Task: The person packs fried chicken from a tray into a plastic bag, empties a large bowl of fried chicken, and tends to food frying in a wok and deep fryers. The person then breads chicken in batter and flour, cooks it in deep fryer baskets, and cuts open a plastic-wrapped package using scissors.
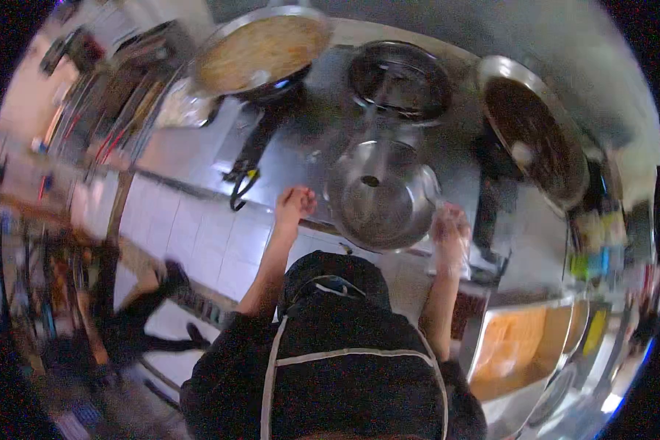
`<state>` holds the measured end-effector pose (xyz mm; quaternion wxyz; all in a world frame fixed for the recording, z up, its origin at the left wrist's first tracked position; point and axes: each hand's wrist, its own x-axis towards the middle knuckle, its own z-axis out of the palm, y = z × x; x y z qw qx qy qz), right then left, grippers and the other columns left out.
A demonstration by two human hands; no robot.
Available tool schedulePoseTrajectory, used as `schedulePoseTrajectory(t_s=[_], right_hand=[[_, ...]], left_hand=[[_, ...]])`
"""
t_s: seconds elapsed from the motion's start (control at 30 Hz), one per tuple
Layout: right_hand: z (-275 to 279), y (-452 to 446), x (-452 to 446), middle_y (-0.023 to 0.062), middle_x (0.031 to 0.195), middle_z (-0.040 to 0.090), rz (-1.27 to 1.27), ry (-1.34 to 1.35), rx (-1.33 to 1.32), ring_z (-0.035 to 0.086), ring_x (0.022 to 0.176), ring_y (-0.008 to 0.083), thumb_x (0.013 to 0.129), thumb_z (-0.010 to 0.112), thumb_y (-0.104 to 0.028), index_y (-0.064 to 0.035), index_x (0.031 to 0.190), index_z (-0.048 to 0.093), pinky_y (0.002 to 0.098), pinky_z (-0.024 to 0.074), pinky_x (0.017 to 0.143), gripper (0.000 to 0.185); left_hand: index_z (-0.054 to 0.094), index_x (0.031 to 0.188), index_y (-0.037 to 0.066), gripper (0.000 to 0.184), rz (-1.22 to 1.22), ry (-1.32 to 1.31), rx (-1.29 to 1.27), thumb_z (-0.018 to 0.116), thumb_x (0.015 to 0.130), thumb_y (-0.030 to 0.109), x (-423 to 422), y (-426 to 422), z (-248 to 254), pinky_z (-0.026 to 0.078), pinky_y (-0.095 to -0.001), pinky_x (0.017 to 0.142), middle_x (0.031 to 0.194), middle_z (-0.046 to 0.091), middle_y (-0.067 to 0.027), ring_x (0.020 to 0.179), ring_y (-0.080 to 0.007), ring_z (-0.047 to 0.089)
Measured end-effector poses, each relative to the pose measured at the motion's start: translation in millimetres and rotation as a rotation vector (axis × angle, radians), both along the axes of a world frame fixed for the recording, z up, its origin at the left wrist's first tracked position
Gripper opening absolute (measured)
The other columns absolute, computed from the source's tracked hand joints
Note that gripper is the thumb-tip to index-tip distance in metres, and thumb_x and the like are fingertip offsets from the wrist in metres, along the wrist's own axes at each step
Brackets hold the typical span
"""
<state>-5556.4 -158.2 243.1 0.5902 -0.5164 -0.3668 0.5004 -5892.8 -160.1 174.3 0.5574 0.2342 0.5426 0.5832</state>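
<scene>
A shiny round steel basin [381,213] stands in front of me at the front of the stove, with a small dark spot in its bottom. My right hand [451,227], in what looks like a clear plastic glove, is at the basin's right rim with its fingers closed. Blur hides part of that grip. To the left of the basin, apart from it, my left hand [296,203] is held up with its fingers curled in. Nothing shows in it.
A wide pan of pale brown food [264,51] sits at the back left, a dark burner [400,81] behind the basin. At right is a wok of dark liquid [535,132]. An orange-filled container [517,334] stands lower right. Another person [117,315] is at left.
</scene>
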Motion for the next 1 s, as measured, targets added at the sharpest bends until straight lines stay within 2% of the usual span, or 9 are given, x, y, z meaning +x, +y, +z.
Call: schedulePoseTrajectory(t_s=[0.07, 0.33, 0.4, 0.63, 0.7, 0.77, 0.8, 0.87, 1.0], right_hand=[[-11, -7, -7, -0.0021, 0.073, 0.055, 0.158, 0.276, 0.013, 0.048, 0.058, 0.0077, 0.082, 0.061, -0.019, -0.0091, 0.099, 0.056, 0.0196, 0.0413, 0.05, 0.02], [-7, -31, -68, 0.0031, 0.069, 0.056, 0.65, 0.051, -0.622, 0.05, 0.049, 0.0076, 0.083, 0.055, -0.014, -0.0039, 0.091, 0.058, 0.0194, 0.037, 0.038, 0.013], [1, -35, -105, 0.0032, 0.071, 0.058, 0.723, 0.114, -0.615, 0.053, 0.053, 0.0084, 0.081, 0.059, -0.014, -0.0049, 0.094, 0.058, 0.0199, 0.0398, 0.041, 0.016], [25, -57, -254, 0.004, 0.069, 0.056, 0.811, 0.155, -0.56, 0.05, 0.049, 0.0083, 0.083, 0.057, -0.012, -0.0053, 0.098, 0.054, 0.0186, 0.04, 0.038, 0.017], [5, -67, -298, 0.0025, 0.07, 0.056, 0.845, 0.21, -0.533, 0.049, 0.048, 0.0078, 0.082, 0.06, -0.018, -0.0078, 0.098, 0.055, 0.0178, 0.0375, 0.039, 0.02], [9, -81, -350, 0.004, 0.069, 0.056, 0.85, 0.276, -0.531, 0.052, 0.053, 0.009, 0.084, 0.055, -0.013, -0.0056, 0.097, 0.056, 0.0194, 0.0417, 0.042, 0.015], [9, -86, -375, 0.004, 0.069, 0.056, 0.856, 0.265, -0.531, 0.052, 0.053, 0.009, 0.084, 0.055, -0.013, -0.0056, 0.097, 0.056, 0.0194, 0.0417, 0.042, 0.015], [4, -99, -431, 0.0014, 0.069, 0.054, 1.036, 0.224, -0.606, 0.049, 0.053, 0.0073, 0.08, 0.062, -0.019, -0.0087, 0.094, 0.055, 0.018, 0.038, 0.044, 0.018], [-19, -121, -529, 0.0031, 0.071, 0.054, 1.252, 0.115, -0.701, 0.049, 0.054, 0.0089, 0.079, 0.062, -0.02, -0.0088, 0.092, 0.055, 0.0232, 0.0416, 0.047, 0.018]], left_hand=[[0.049, 0.102, 0.006, 0.02, 0.197, 0.051, 0.031, 0.054, 0.086, 0.017, -11, -51, -10, 0.049, -0.0299, 0.06, 0.089, 0.059, -0.0084, 0.068, -0.0181, 0.059], [0.044, 0.109, 0.001, 0.026, 0.415, 0.094, -0.48, 0.048, 0.084, 0.007, -75, -238, -120, 0.047, -0.0287, 0.051, 0.082, 0.063, -0.0132, 0.061, -0.0193, 0.061], [0.048, 0.102, 0.001, 0.019, 0.345, -0.069, -0.614, 0.048, 0.086, 0.012, -116, -321, -235, 0.048, -0.0298, 0.048, 0.08, 0.064, -0.0136, 0.059, -0.0193, 0.061], [0.056, 0.076, 0.003, 0.016, 0.424, -0.313, -0.634, 0.051, 0.082, 0.017, -175, -476, -343, 0.046, -0.0353, 0.042, 0.073, 0.062, -0.0131, 0.056, -0.0238, 0.06], [0.056, 0.07, 0.004, 0.016, 0.459, -0.526, -0.733, 0.05, 0.08, 0.014, -215, -482, -339, 0.043, -0.033, 0.04, 0.065, 0.058, -0.0094, 0.053, -0.0216, 0.059], [0.054, 0.065, 0.006, 0.016, -0.231, 0.539, -0.905, 0.053, 0.077, 0.016, -253, -465, -369, 0.039, -0.0305, 0.038, 0.06, 0.056, -0.0075, 0.048, -0.0187, 0.056], [0.054, 0.061, 0.007, 0.019, 0.418, 0.224, -0.819, 0.053, 0.078, 0.016, -252, -455, -304, 0.039, -0.0289, 0.038, 0.057, 0.055, -0.0067, 0.045, -0.0157, 0.054], [0.058, 0.074, 0.004, 0.016, 0.604, 0.184, -0.427, 0.051, 0.081, 0.018, -279, -451, -313, 0.043, -0.0278, 0.04, 0.063, 0.059, -0.0085, 0.045, -0.0149, 0.054], [0.053, 0.106, 0.005, 0.025, 0.657, -0.091, -0.515, 0.054, 0.085, 0.018, -370, -387, -249, 0.047, -0.0276, 0.05, 0.081, 0.064, -0.009, 0.061, -0.0187, 0.062]])
